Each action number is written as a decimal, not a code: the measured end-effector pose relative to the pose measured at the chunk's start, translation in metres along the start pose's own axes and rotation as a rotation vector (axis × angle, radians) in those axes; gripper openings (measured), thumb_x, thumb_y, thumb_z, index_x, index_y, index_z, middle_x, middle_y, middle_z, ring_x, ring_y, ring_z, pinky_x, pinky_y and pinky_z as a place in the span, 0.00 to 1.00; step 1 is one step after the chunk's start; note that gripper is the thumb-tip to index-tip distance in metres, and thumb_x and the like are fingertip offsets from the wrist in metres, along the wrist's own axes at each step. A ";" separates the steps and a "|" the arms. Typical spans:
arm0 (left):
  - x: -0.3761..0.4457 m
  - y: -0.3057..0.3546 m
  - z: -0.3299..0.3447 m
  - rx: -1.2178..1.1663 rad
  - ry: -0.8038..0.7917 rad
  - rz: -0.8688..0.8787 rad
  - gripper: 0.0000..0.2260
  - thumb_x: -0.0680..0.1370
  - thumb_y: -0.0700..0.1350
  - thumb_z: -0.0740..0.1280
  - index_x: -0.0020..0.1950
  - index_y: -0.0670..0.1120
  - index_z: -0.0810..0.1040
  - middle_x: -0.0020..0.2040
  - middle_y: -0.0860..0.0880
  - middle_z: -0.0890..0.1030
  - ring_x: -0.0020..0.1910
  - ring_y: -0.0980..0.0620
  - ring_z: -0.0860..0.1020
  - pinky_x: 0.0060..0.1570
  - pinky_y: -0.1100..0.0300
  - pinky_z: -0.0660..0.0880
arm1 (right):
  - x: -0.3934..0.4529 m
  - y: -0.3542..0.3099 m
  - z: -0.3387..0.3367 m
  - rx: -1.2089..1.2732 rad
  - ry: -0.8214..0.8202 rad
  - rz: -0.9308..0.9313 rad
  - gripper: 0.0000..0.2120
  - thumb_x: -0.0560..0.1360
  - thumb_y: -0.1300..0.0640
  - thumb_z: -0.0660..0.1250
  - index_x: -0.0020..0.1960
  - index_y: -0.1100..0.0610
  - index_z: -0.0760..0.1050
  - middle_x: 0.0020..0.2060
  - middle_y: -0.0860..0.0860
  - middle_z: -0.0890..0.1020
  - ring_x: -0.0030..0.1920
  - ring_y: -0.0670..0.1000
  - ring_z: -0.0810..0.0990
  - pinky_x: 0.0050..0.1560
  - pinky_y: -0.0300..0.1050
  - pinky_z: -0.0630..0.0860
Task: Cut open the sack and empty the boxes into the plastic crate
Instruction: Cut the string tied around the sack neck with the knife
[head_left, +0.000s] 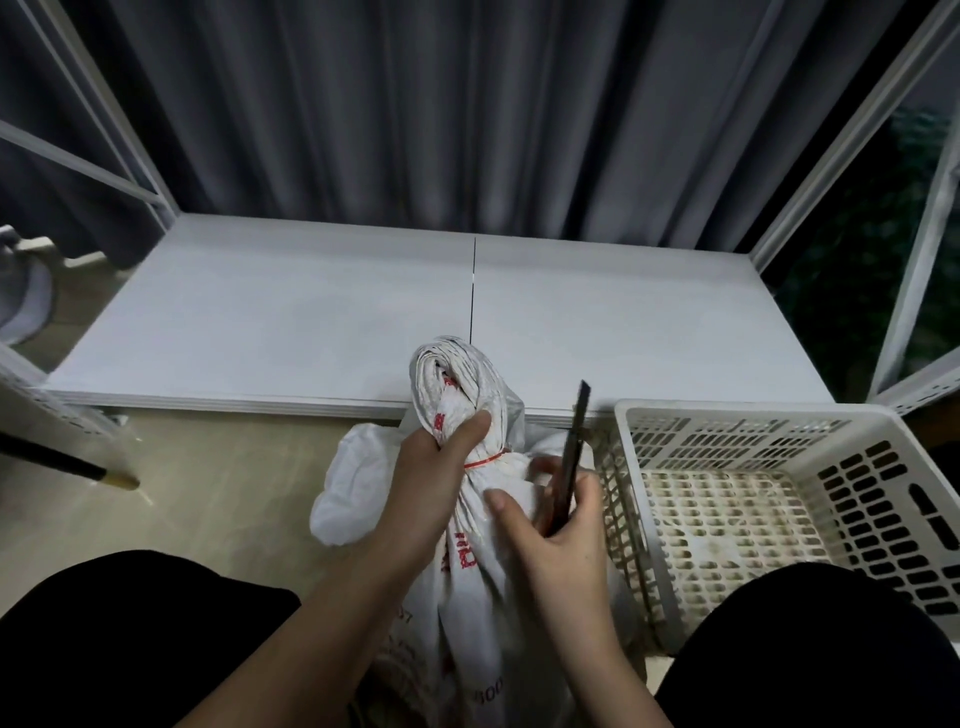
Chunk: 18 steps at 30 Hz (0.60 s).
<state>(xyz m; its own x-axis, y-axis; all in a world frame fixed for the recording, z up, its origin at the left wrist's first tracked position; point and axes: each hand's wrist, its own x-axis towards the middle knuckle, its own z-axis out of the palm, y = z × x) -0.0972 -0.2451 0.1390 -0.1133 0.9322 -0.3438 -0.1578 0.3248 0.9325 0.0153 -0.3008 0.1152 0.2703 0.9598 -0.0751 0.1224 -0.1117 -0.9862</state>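
While the sack (483, 525) stands on the floor between the person's knees, its neck bunched and bound by a red tie (484, 460), the left hand (431, 483) grips the gathered top just above that tie. The right hand (561, 540) is curled round a dark knife (574, 457), thumb resting on the cloth below the tie, blade pointing up and away. The sack is not yet cut, and no boxes show.

To do this step well, the person would probably keep the neck pulled taut with the left hand and draw the blade across the tie or the cloth just under it, cutting away from the holding fingers, which sit very near. A shallow cut seems wise, since the boxes inside could be nicked.

The plastic crate (753, 415) stands on the floor just right of the sack, its bottom bare. Beyond them runs a low white bench (270, 312), the sack's top overlapping its near edge. Grey curtains (415, 114) hang behind it, with white metal framing (831, 150) at both sides.
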 end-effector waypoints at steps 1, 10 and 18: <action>0.001 0.000 -0.001 -0.019 -0.009 -0.025 0.11 0.77 0.46 0.68 0.55 0.43 0.83 0.49 0.48 0.86 0.51 0.50 0.84 0.59 0.49 0.77 | 0.001 0.003 0.004 -0.028 0.008 -0.010 0.25 0.60 0.40 0.74 0.52 0.48 0.71 0.43 0.45 0.76 0.42 0.42 0.75 0.43 0.32 0.70; -0.003 -0.010 0.004 0.006 -0.097 -0.065 0.07 0.74 0.38 0.71 0.51 0.44 0.82 0.45 0.46 0.86 0.46 0.48 0.85 0.50 0.56 0.80 | 0.010 0.012 0.012 0.016 0.048 0.039 0.18 0.65 0.54 0.77 0.49 0.50 0.71 0.36 0.44 0.72 0.34 0.40 0.71 0.38 0.32 0.69; 0.002 -0.009 0.004 -0.076 -0.047 -0.160 0.07 0.75 0.38 0.69 0.51 0.39 0.83 0.46 0.41 0.86 0.47 0.43 0.84 0.55 0.47 0.79 | 0.010 0.015 0.010 0.042 0.034 0.036 0.19 0.65 0.53 0.78 0.48 0.52 0.70 0.38 0.47 0.77 0.37 0.43 0.76 0.40 0.32 0.72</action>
<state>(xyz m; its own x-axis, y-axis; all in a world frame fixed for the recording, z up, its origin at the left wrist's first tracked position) -0.0918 -0.2457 0.1301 -0.0355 0.8766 -0.4800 -0.2442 0.4581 0.8547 0.0101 -0.2899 0.0986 0.3063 0.9459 -0.1067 0.0720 -0.1348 -0.9883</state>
